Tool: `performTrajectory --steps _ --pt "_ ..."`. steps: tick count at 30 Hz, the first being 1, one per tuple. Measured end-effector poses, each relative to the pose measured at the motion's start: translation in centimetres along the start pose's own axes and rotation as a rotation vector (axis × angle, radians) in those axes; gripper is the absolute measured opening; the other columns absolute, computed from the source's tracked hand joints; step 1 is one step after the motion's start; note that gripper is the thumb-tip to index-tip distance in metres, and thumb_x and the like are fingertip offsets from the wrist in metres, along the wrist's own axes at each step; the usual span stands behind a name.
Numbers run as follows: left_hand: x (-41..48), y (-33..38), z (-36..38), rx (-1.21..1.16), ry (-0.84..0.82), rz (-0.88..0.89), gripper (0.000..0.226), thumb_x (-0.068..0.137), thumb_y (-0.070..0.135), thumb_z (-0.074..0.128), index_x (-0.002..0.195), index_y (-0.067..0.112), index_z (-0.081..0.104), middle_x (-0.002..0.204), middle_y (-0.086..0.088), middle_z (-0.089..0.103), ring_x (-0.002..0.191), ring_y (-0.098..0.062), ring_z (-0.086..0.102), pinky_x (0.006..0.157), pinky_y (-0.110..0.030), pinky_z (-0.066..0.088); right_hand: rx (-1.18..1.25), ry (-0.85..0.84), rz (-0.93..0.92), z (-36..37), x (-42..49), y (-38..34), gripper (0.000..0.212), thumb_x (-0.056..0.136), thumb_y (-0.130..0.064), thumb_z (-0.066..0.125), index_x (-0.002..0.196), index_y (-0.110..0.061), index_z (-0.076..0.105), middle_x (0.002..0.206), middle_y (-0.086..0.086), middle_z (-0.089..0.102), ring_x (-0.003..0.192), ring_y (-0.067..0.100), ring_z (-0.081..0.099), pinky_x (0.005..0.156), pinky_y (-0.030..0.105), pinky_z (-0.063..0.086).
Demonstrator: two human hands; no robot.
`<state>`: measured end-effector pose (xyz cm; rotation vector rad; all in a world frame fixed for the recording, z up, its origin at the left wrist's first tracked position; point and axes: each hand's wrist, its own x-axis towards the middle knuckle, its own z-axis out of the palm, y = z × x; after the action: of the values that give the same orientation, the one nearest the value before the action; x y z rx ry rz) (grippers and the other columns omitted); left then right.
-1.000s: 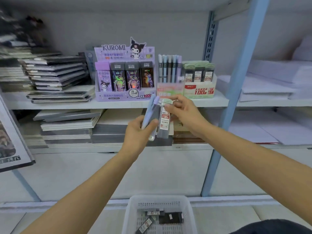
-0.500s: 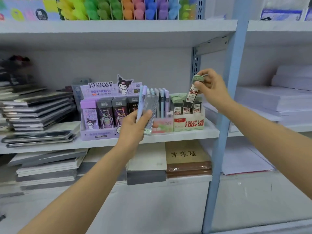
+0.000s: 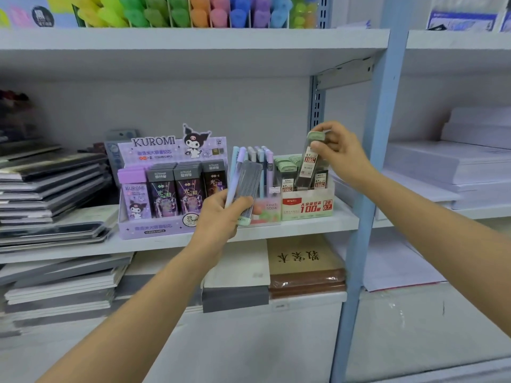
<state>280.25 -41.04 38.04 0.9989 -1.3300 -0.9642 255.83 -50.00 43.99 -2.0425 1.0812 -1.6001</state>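
Likely step: slotting. The right hand [image 3: 340, 153] pinches lead case [image 3: 309, 165] by its cap, at 12 o'clock over display box [image 3: 307, 207]; the left hand [image 3: 221, 217], at 9 o'clock, grips spare case [image 3: 249, 186]. Next: lower vertically into a free slot.

Left arm [image 3: 143, 313]: bare, extended forward and up from lower left, wrist straight. Left hand [image 3: 221, 217]: back towards the camera, fingers curled, thumb across the front, gripping a grey case [image 3: 249, 186] and two pens [image 3: 238, 167] upright.

Right arm [image 3: 442, 217]: bare, extended from the right edge, angled up and inward, wrist bent slightly. Right hand [image 3: 341, 154]: higher than the left, well apart from it, fingertips and thumb pinching the top of a labelled case [image 3: 308, 167].
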Motion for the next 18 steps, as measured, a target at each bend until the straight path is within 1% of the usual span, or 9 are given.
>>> performTrajectory --steps 1,3,7,8,10,12,13,15,18 --pt "0.0 0.0 0.0 0.0 0.004 0.001 0.013 0.092 0.013 0.061 0.079 0.015 0.056 0.069 -0.001 0.071 0.041 -0.007 0.029 0.038 -0.017 0.026 0.056 0.007 -0.011 0.0 0.0 -0.2 0.019 0.094 -0.008 0.058 0.111 -0.012 0.053 0.099 0.0 0.069 0.087 0.011 0.069 0.072 0.025 0.057" --pt "0.0 -0.1 -0.1 -0.006 0.008 0.003 0.011 0.091 0.014 0.063 0.082 0.015 0.057 0.07 -0.002 0.071 0.041 -0.007 0.03 0.038 -0.017 0.026 0.092 -0.044 -0.01 0.2 -0.1 -0.6 0.019 0.093 -0.008 0.059 0.11 -0.012 0.052 0.099 0.003 0.07 0.087 0.013 0.07 0.072 0.028 0.059" --pt "-0.2 0.0 0.0 -0.026 -0.015 0.016 0.005 0.091 0.015 0.064 0.089 0.012 0.062 0.072 -0.002 0.072 0.038 -0.002 0.036 0.038 -0.015 0.028 -0.034 -0.152 0.03 1.6 -0.7 -0.2 0.016 0.091 -0.01 0.063 0.102 -0.018 0.054 0.101 0.005 0.069 0.091 0.019 0.07 0.077 0.033 0.058" --pt "-0.3 0.0 0.1 -0.027 -0.022 0.019 0.005 0.091 0.016 0.064 0.09 0.011 0.064 0.072 -0.002 0.072 0.038 -0.002 0.038 0.038 -0.014 0.028 -0.058 -0.169 0.026 2.0 -0.9 -0.1 0.016 0.09 -0.01 0.064 0.099 -0.02 0.055 0.1 0.003 0.068 0.091 0.018 0.069 0.077 0.032 0.058" --pt "-0.4 0.0 0.1 -0.03 -0.035 0.021 0.008 0.091 0.016 0.065 0.096 0.01 0.066 0.074 -0.004 0.072 0.039 -0.001 0.039 0.038 -0.013 0.028 -0.142 -0.196 -0.008 2.5 -1.2 0.1 0.016 0.088 -0.012 0.066 0.097 -0.023 0.059 0.097 -0.004 0.066 0.09 0.01 0.066 0.077 0.026 0.056" --pt "-0.5 0.1 0.0 -0.038 -0.046 0.015 0.01 0.09 0.017 0.066 0.098 0.011 0.066 0.077 -0.006 0.072 0.039 -0.002 0.039 0.037 -0.013 0.028 -0.215 -0.186 -0.025 2.9 -1.4 0.4 0.019 0.087 -0.014 0.069 0.101 -0.025 0.062 0.095 -0.008 0.065 0.087 0.005 0.064 0.075 0.021 0.053" --pt "-0.5 0.2 0.0 -0.043 -0.053 0.011 0.009 0.089 0.017 0.067 0.096 0.011 0.066 0.078 -0.008 0.072 0.039 -0.002 0.039 0.037 -0.013 0.028 -0.222 -0.166 -0.019 3.1 -1.5 0.5 0.022 0.085 -0.014 0.07 0.103 -0.025 0.062 0.095 -0.006 0.064 0.086 0.006 0.063 0.075 0.021 0.053" --pt "-0.6 0.1 -0.1 -0.054 -0.07 0.005 0.006 0.088 0.017 0.068 0.092 0.012 0.066 0.08 -0.009 0.073 0.041 -0.002 0.041 0.037 -0.013 0.028 -0.234 -0.121 -0.008 3.5 -1.5 0.5 0.026 0.082 -0.014 0.074 0.103 -0.025 0.061 0.094 -0.002 0.064 0.083 0.011 0.063 0.076 0.025 0.055" --pt "-0.7 0.1 -0.1 -0.04 -0.097 0.0 0.013 0.087 0.021 0.069 0.094 0.01 0.068 0.082 -0.011 0.074 0.041 -0.002 0.04 0.038 -0.012 0.028 -0.34 -0.071 -0.057 3.9 -1.4 0.6 0.021 0.08 -0.015 0.076 0.098 -0.018 0.065 0.1 -0.001 0.06 0.088 0.014 0.062 0.082 0.029 0.056"
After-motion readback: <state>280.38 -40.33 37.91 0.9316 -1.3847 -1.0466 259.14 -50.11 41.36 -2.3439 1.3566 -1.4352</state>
